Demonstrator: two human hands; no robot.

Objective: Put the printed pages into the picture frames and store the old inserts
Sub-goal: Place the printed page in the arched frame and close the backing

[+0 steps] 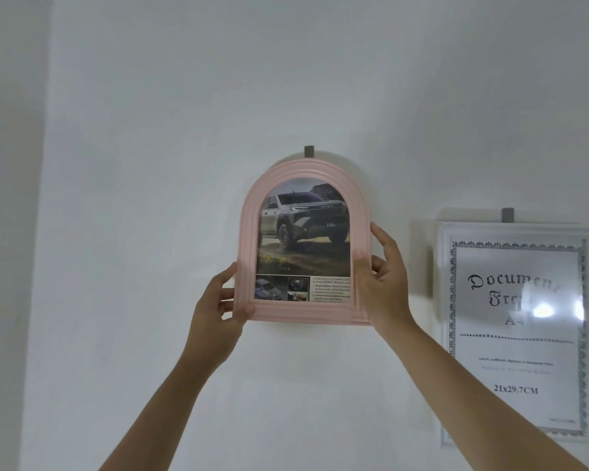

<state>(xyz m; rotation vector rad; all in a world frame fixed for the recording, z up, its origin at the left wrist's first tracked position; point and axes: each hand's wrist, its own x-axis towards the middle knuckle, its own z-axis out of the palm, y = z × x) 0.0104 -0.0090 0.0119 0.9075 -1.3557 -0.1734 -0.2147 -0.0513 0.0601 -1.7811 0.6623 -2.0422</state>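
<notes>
I held the pink arched plastic picture frame [305, 246] up against the white wall [150, 164], its top just under a small grey wall hook [308, 151]. My left hand [218, 305] gripped its lower left corner, fingers closed around the edge; my right hand [381, 270] clasped the right side, thumb on the front. Inside sat the printed page of a grey pickup truck [303, 239]. To the right, a clear rectangular document frame [514, 331] hung from another grey hook [507, 214], its old insert inside.
</notes>
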